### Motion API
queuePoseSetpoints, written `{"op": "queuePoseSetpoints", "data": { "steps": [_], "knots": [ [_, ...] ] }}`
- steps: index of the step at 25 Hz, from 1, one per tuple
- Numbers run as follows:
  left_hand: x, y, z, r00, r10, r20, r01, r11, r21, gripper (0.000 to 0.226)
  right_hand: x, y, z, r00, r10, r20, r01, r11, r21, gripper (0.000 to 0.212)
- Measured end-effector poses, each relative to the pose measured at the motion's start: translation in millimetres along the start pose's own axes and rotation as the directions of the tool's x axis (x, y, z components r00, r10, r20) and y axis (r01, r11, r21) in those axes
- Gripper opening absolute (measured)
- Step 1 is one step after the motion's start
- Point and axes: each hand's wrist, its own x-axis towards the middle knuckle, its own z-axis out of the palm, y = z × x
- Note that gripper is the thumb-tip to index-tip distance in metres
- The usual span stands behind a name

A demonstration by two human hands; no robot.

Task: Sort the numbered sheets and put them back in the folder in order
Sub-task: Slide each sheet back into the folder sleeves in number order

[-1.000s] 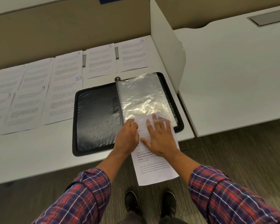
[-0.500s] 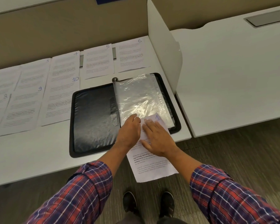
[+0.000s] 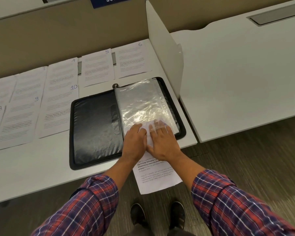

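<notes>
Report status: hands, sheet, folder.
Left hand at mouth of sleeve, grip unclear. Right hand flat on sheet, fingertips inside sleeve. Sheet mostly outside, overhanging desk edge. Nothing in the way.

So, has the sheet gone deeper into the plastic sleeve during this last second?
No, not visibly. The sheet hangs as far over the desk edge as before, and its top reaches the same spot on the folder.

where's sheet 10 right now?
Head view, left of centre: sheet 10 lies flat on the desk just left of the open black folder, right of sheet 9, sheet 4 behind it.
</notes>
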Motion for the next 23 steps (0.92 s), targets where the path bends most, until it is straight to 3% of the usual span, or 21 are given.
{"op": "queuePoseSetpoints", "data": {
  "steps": [2, 4, 6, 7, 10, 13, 17, 20, 23],
  "knots": [
    [1.6, -0.5, -3.4, 0.999, -0.028, 0.027, 0.029, 0.998, -0.063, 0.011, -1.1, 0.8, -4.5, 0.993, -0.090, -0.070, 0.094, 0.994, 0.048, 0.070],
    [1.6, -2.0, -6.4, 0.998, -0.030, 0.048, 0.033, 0.997, -0.063, 0.010, -14.1, 4.0, -2.5, 0.965, -0.078, -0.249, 0.108, 0.988, 0.107, 0.046],
    [1.0, -1.5, -7.7, 0.998, -0.028, 0.053, 0.031, 0.998, -0.055, 0.014, -36.1, 7.6, 1.2, 0.897, 0.163, -0.410, -0.078, 0.973, 0.216, 0.034],
    [0.8, -1.4, -7.2, 0.998, -0.027, 0.055, 0.029, 0.998, -0.048, 0.016, -47.1, 9.2, 4.2, 0.852, 0.307, -0.424, -0.198, 0.939, 0.282, 0.033],
    [0.3, -1.5, -6.1, 0.996, -0.002, 0.085, 0.003, 1.000, -0.012, 0.024, -73.4, 9.7, 11.8, 0.728, 0.610, -0.314, -0.433, 0.764, 0.479, 0.042],
    [3.4, -2.9, -1.1, 0.987, 0.017, 0.159, -0.028, 0.997, 0.071, 0.034, -85.8, 8.2, 10.2, 0.638, 0.744, -0.197, -0.442, 0.564, 0.697, 0.056],
    [12.9, -3.6, 5.7, 0.971, -0.008, 0.240, -0.020, 0.993, 0.115, 0.042, -106.3, 12.1, 7.8, 0.492, 0.852, 0.177, -0.477, 0.093, 0.874, 0.066],
    [13.7, 0.4, 6.7, 0.964, -0.027, 0.266, -0.002, 0.994, 0.105, 0.045, -131.1, 24.0, 13.9, 0.550, 0.712, 0.436, -0.502, -0.136, 0.854, 0.045],
    [14.9, 5.9, 4.1, 0.949, -0.049, 0.312, 0.011, 0.992, 0.124, 0.052, -147.4, 30.6, 16.3, 0.639, 0.601, 0.481, -0.436, -0.232, 0.869, 0.034]
  ]
}}
